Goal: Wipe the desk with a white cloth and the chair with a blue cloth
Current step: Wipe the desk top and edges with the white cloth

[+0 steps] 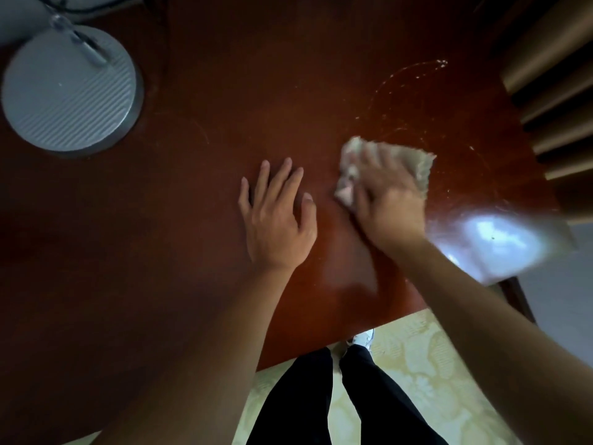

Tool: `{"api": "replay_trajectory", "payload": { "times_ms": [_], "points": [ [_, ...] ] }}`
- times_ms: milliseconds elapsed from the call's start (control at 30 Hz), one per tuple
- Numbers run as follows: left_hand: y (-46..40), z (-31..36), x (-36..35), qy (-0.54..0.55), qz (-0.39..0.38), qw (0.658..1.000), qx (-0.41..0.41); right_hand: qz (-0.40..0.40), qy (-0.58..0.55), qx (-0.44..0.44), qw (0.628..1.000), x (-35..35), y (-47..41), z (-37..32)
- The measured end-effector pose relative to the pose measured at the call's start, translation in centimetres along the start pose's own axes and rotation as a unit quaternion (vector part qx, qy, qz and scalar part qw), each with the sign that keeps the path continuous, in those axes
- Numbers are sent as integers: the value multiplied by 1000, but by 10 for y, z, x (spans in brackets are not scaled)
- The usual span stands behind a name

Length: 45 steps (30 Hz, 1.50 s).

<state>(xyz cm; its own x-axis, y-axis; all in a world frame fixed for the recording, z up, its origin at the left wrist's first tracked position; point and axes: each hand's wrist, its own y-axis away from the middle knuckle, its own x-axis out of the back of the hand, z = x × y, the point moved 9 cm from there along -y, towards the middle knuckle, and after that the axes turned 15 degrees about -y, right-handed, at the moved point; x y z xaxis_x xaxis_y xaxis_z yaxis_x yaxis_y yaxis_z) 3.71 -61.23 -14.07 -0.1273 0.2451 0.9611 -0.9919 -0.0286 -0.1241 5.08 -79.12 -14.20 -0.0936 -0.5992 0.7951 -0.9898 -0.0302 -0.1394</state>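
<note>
A dark red-brown wooden desk (208, 75) fills most of the view. My right hand (388, 200) presses flat on a crumpled white cloth (420, 165) at the desk's right side, its fingers spread over the cloth and blurred. To its left, my left hand (276, 220) rests palm down on the bare wood with straight fingers. Pale streaks and specks (417, 78) mark the wood beyond the cloth. No blue cloth or chair is in view.
A round grey lamp base (70, 91) with a metal stem stands at the desk's far left. Pleated tan curtains (552, 75) hang at the right. A bright glare (494, 239) lies on the right corner. My black-trousered legs (321, 396) stand on patterned carpet.
</note>
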Motion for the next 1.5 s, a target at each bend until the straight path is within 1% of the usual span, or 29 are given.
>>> {"api": "replay_trajectory", "payload": {
  "times_ms": [67, 133, 200, 267, 300, 400, 467, 500, 633, 700, 733, 767, 833, 900, 933, 967, 1067, 1100, 1133, 1167, 1200, 1267, 1300, 1333, 1367, 1433, 1467, 1500],
  "points": [
    [1, 1, -2, -10, -6, 1000, -6, 60, 10, -82, 995, 40, -5, 51],
    [0, 1, -2, -22, -8, 1000, -10, 88, 36, -134, 986, 73, -5, 91],
    [-1, 1, -2, -32, -11, 999, -11, 92, 38, -158, 982, 79, -6, 101],
    [0, 5, -1, -43, -13, 999, -10, 82, 34, -167, 982, 69, -2, 86],
    [-1, 9, 0, -47, -10, 999, -12, 66, 29, -148, 986, 58, 5, 69],
    [-4, 31, 1, -54, -4, 998, -29, -5, 12, -26, 1000, 23, 40, 16],
    [-6, 57, -3, -45, -6, 998, -49, -31, 8, 20, 999, 29, 48, 19],
    [-6, 71, -6, -37, -9, 998, -58, -25, 14, 17, 999, 43, 45, 36],
    [-4, 103, -20, -40, -28, 997, -65, 37, 29, -114, 992, 105, 22, 123],
    [1, 112, -26, -48, -41, 996, -57, 69, 42, -172, 982, 104, 33, 118],
    [2, 115, -28, -55, -42, 996, -47, 67, 38, -168, 983, 93, 41, 100],
    [1, 115, -29, -59, -39, 997, -37, 50, 28, -139, 989, 79, 51, 76],
    [0, 114, -31, -68, -32, 997, -23, -2, -3, -52, 999, 58, 74, 42],
    [4, 112, -35, -74, -31, 996, -24, -38, -6, 15, 999, 63, 75, 47],
    [5, 114, -37, -75, -31, 996, -27, -33, 10, 20, 999, 74, 67, 66],
    [6, 114, -39, -75, -31, 996, -26, -13, 29, -4, 999, 88, 57, 90],
    [7, 111, -41, -80, -26, 996, -20, 55, 42, -152, 986, 131, 22, 164],
    [8, 111, -41, -85, -24, 996, -23, 60, 43, -190, 979, 135, 17, 175],
    [7, 112, -41, -89, -21, 995, -26, 57, 50, -204, 976, 132, 15, 176],
    [7, 113, -41, -91, -18, 995, -28, 41, 63, -196, 978, 124, 15, 166],
    [7, 114, -40, -92, -14, 995, -26, 12, 76, -167, 983, 109, 20, 148],
    [7, 114, -38, -96, -5, 995, -24, -58, 60, -64, 994, 67, 45, 93],
    [7, 114, -38, -97, -6, 995, -25, -76, 40, -11, 996, 51, 61, 67],
    [8, 114, -37, -98, -9, 995, -27, -79, 20, 30, 996, 42, 71, 48],
    [8, 115, -37, -99, -10, 995, -27, -82, 1, 53, 995, 41, 70, 41],
    [7, 116, -36, -102, -7, 994, -26, -82, 29, 75, 993, 51, 42, 54],
    [7, 116, -36, -101, -4, 995, -24, -62, 57, 56, 995, 63, 21, 73],
    [7, 116, -37, -99, -4, 995, -23, -34, 75, 12, 996, 79, -2, 97]
  ]
}}
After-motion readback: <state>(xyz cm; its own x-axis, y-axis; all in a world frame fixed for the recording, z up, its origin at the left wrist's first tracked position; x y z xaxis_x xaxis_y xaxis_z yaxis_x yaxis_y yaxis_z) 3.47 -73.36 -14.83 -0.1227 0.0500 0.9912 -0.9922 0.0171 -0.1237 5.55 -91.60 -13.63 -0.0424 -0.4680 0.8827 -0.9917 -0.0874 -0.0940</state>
